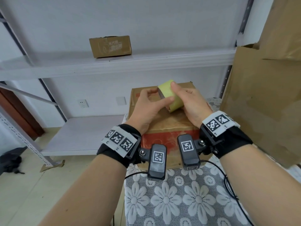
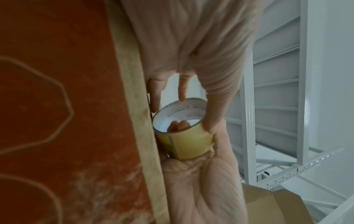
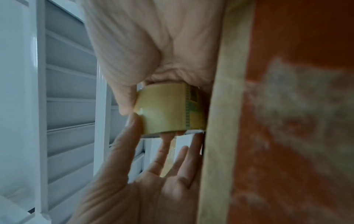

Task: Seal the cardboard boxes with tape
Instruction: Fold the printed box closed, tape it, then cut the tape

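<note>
Head downward; wrists close, facing inward

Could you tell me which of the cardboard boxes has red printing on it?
The box on the lace cloth, directly under both hands, has red panels. The small box on the shelf and the large box on the right are plain brown.

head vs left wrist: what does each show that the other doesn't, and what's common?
Head only: the small cardboard box on the upper shelf, the lace tablecloth, both wrist cameras, and the tall cardboard stack on the right.

Left wrist only: the inside of the tape roll's white printed core, with fingertips showing through it, plus the dark seam strip on the roll.

Both: the left hand and right hand gripping the yellowish roll above the red-printed box, with white shelving behind.
</note>
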### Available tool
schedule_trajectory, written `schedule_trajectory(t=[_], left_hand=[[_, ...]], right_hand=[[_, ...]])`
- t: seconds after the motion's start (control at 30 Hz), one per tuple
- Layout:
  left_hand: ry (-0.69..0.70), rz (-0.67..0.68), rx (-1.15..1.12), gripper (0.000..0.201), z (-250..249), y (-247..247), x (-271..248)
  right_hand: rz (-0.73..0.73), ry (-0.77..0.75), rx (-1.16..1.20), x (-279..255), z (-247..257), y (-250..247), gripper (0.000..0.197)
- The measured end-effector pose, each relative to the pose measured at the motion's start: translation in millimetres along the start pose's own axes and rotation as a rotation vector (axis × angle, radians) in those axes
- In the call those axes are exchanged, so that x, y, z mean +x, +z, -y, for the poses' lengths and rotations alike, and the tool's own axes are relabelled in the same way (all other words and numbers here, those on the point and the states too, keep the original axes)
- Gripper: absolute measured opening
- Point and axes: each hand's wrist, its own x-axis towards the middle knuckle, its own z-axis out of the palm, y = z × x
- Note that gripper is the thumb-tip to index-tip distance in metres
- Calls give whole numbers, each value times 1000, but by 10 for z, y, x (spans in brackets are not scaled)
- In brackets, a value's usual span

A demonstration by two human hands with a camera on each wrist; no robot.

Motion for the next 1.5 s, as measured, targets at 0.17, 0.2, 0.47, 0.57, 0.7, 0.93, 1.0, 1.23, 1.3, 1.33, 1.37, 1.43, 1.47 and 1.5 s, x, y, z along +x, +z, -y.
schedule_trajectory(t=[0.17,0.2,0.47,0.57,0.7,0.93,1.0,1.23,1.3,1.33,1.37,1.43,1.47,1.5], left_hand=[[56,113,81,95,31,-34,-8],[68,148,120,94,31,-31,-19],[121,119,75,85,42,-30,-41],[117,88,43,88,57,-40,-22],[215,124,215,90,66,-18,-36],[256,139,284,90,67,4,-38],[220,119,213,88,56,-5,-37],[112,102,22,86,59,-14,-29],[137,153,75,87,49,-8,-46],[155,180,105,88,43,-4,-57],[164,199,122,88,36,-2,-65],[154,217,91,88,23,-2,-71],[139,216,52,88,20,-5,-71],[120,207,11,86,17,-13,-67]], right_hand=[[3,27,-62,-13,15,0,43],[-2,34,-57,-12,15,-2,41],[15,20,44,-3,-34,-31,13],[105,10,120,-17,-26,-56,7],[77,69,51,-33,-11,3,10],[19,40,49,-35,-23,14,26],[61,23,99,-45,-29,-14,22],[109,32,171,-78,-10,-43,9],[85,49,117,-85,-3,-18,8],[67,55,102,-85,-4,-4,13],[46,57,95,-80,-10,6,18],[22,50,99,-62,-26,18,24],[22,46,109,-53,-42,16,27],[25,45,126,-50,-51,13,29]])
